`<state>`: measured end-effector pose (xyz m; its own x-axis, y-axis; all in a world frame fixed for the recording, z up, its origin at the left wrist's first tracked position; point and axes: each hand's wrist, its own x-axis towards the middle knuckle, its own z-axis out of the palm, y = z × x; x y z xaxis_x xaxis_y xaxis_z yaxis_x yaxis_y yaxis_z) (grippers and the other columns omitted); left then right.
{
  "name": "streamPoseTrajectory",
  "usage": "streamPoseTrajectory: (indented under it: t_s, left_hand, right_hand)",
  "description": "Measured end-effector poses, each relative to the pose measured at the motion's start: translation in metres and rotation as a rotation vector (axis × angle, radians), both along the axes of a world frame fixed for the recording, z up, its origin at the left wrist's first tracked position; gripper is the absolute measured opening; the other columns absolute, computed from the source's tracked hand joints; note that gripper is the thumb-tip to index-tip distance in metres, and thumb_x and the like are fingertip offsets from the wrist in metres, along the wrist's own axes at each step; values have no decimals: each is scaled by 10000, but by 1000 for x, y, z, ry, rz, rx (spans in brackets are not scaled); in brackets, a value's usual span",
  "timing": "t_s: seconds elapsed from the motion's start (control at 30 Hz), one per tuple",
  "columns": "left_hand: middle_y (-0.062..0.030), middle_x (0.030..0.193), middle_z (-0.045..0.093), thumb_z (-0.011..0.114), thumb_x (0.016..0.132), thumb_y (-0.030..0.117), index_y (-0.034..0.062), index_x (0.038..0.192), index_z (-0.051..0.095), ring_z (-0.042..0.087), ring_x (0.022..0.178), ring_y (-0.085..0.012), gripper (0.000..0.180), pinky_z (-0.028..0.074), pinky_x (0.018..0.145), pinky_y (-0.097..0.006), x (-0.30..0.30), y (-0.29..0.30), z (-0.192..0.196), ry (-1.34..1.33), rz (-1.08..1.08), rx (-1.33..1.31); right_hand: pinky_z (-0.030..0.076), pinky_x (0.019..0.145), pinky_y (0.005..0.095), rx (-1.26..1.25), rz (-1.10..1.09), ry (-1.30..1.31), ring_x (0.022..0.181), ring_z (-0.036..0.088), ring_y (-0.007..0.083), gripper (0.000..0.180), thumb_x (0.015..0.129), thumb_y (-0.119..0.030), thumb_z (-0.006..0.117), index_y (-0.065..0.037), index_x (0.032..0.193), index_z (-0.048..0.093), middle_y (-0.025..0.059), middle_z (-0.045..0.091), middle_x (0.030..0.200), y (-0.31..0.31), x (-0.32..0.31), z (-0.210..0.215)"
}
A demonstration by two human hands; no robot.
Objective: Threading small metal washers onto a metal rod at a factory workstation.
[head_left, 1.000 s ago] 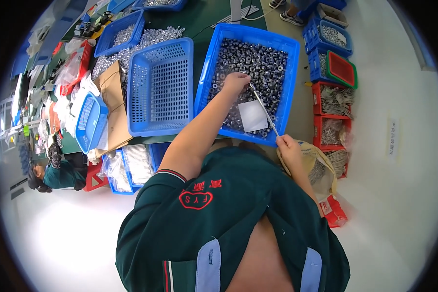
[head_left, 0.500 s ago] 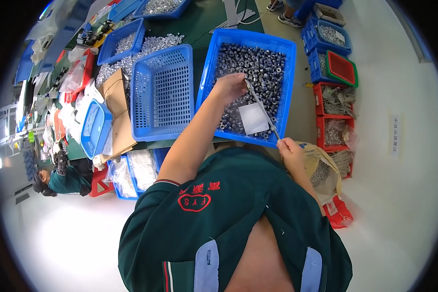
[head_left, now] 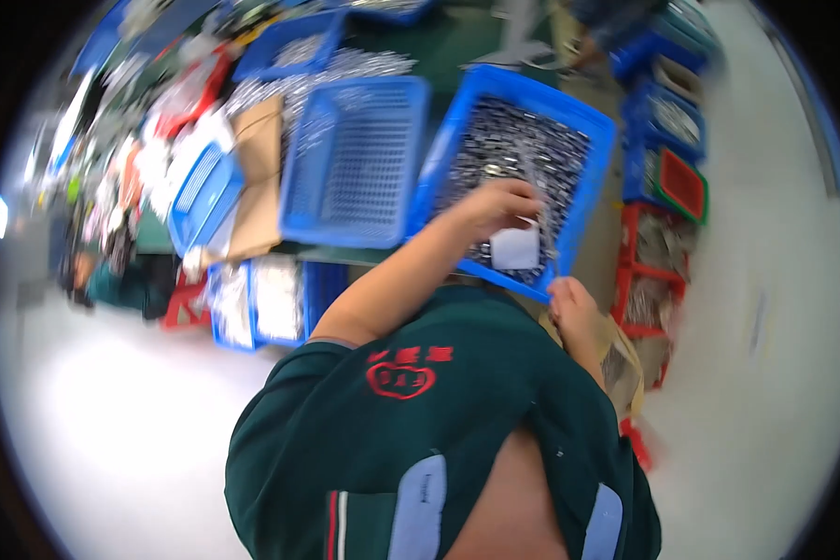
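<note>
A blue plastic bin (head_left: 595, 177) in front of me holds a mass of small dark metal nut-like pieces (head_left: 569, 154). My right hand (head_left: 574, 310) is closed on the near end of a thin metal rod (head_left: 538, 177), which slants over the bin and is smeared by motion. My left hand (head_left: 504, 207) is over the pieces with its fingers drawn together, their tips close beside the rod. What they hold, if anything, cannot be made out. Just under that hand a white square card (head_left: 515, 249) lies on the pieces.
Left of the bin sits a blue perforated basket (head_left: 355, 168). Cardboard (head_left: 257, 177), a small blue basket (head_left: 205, 196) and loose shiny parts (head_left: 364, 63) lie farther left. Red bins (head_left: 630, 271) and a green-rimmed red tray (head_left: 681, 185) stand to the right. Another person (head_left: 121, 285) is at far left.
My left hand has moved from the rod's far part down toward the white card. My right hand still holds the near end. The whole view has shifted and blurred.
</note>
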<state>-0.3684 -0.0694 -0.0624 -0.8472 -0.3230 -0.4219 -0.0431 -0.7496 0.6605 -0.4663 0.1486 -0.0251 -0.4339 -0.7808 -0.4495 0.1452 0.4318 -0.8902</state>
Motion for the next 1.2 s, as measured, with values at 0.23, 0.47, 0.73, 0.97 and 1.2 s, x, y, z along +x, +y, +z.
streamPoseTrajectory:
  t_s: [0.23,0.47,0.73,0.97,1.2]
  left_hand:
    - [-59,830,613,684,742,100,10,949,623,598,758,-148,234,503,649,-294,-11,36,-18,-6,189,-139]
    - [-98,762,640,637,786,300,32,835,645,610,717,-192,273,471,648,-316,42,65,18,-258,544,-716]
    - [-103,689,591,564,833,315,22,785,613,570,654,-199,301,448,620,-336,127,123,3,-188,564,-763]
    - [-61,757,591,642,682,76,56,901,586,578,672,-138,227,471,585,-296,212,153,-139,-289,783,-154]
    - [-103,752,608,564,836,382,-1,913,590,573,600,-169,392,454,499,-315,254,75,-271,-519,1026,172]
  right_hand:
    - [197,377,208,28,83,-1,412,276,42,275,940,-264,460,-79,735,469,-43,340,518,-3,-11,-34]
    - [135,349,221,76,8,-170,399,220,53,348,926,-387,456,-139,693,382,-59,262,503,-35,-23,-30]
    - [157,367,219,28,211,-111,412,200,56,431,926,-464,426,-132,663,352,-53,241,524,-66,-5,-14]
    - [160,353,219,60,125,-118,401,191,66,439,933,-464,409,-142,644,338,-47,235,507,-42,31,-17]
    - [162,341,213,131,-74,-106,388,191,62,434,942,-442,403,-162,620,324,-50,234,490,-16,68,-21]
